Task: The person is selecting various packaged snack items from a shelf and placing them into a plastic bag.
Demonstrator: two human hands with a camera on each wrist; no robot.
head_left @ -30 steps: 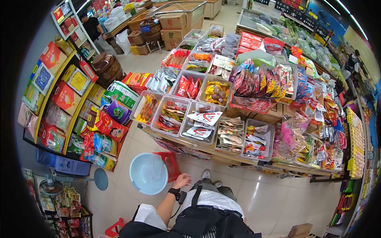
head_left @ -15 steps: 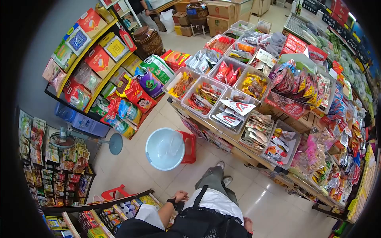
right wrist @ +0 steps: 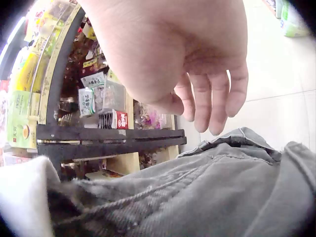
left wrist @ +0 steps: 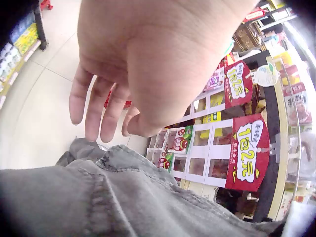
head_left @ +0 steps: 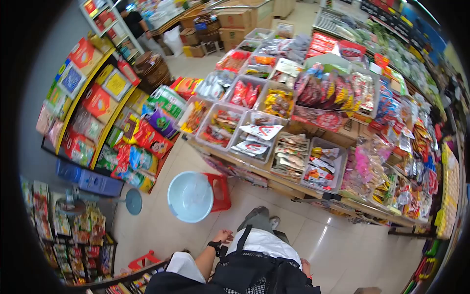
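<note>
Beside the grey trousers (left wrist: 113,192), my left hand (left wrist: 148,59) hangs with loosely bent fingers and holds nothing. In the head view that left hand (head_left: 224,236) is low in the middle, below a pale blue basin (head_left: 191,196) on a red stool (head_left: 219,192). My right hand (right wrist: 182,59) also hangs empty by the trousers, its fingers relaxed and pointing down. Only a part of the right hand (head_left: 306,267) shows in the head view, next to the white shirt hem (head_left: 269,246).
Ahead stands a display table (head_left: 254,171) with plastic bins of packaged snacks. A yellow-edged shelf (head_left: 105,108) with bagged goods is at the left. Hanging packets (head_left: 83,220) and a second red stool (head_left: 143,259) are at lower left. Tiled floor (head_left: 161,235) lies between.
The head view swung to the left and then partly back to the right. My left hand drew back from near the basin toward my body. Both hands hold nothing.
</note>
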